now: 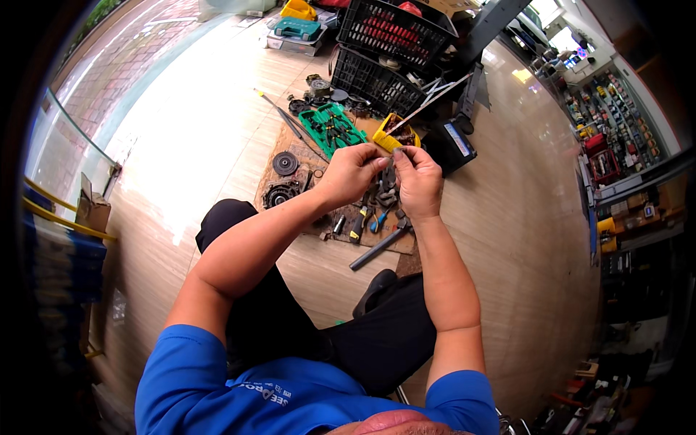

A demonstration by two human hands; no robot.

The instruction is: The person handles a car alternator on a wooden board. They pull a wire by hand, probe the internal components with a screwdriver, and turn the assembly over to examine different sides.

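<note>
My left hand [351,174] and my right hand [419,183] meet in front of me, fingers of both pinched closed. Whatever sits between the fingertips is small and dark, too small to make out. Just beyond them stands a yellow bin [386,139] with dark reddish-brown small parts in it. Left of the bin lies an open green tool case [353,135] holding several pliers. Below my hands, loose tools cover a stained cardboard sheet [333,247], among them a yellow-and-black-handled tool [357,226] and a hammer [377,245].
A round metal disc [285,163] and a ring-shaped machine part [279,194] lie at the left of the cardboard. Black crates [377,80] are stacked behind, and a black box [451,148] stands to the right. Stocked shelves [616,119] line the far right.
</note>
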